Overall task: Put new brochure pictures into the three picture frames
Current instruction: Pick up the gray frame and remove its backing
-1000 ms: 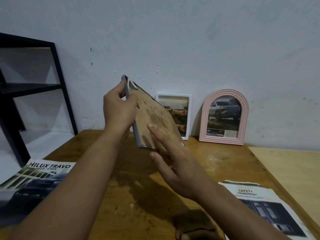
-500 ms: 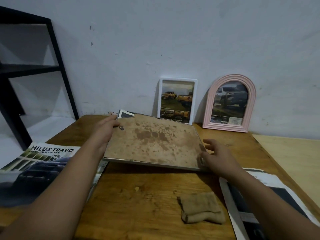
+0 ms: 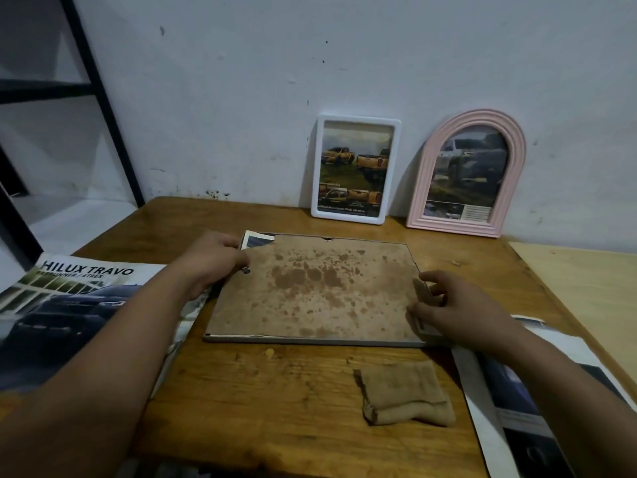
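Stained brown backing board faces up at me: the large frame [image 3: 315, 291] lies face down on the wooden counter [image 3: 275, 401], its long axis running left to right between my two hands. My left hand [image 3: 215, 262] rests on the frame's far-left corner, fingers curled over the edge beside a small metal clip; a corner of a printed picture [image 3: 258, 240] peeps out past the board there. My right hand [image 3: 458, 305] sits at the right short edge, thumb and fingers loosely bent round a brown tab on the backing, though I cannot tell whether they truly pinch it. Both hands are equally near; I judge the right one better placed to lift the board.

White frame [image 3: 355, 169] and pink arched frame [image 3: 465, 174] lean on the wall beyond, each showing trucks. On my left a brochure [image 3: 69, 305] reads "HILUX TRAVO"; the line beneath is too blurred to be sure of.
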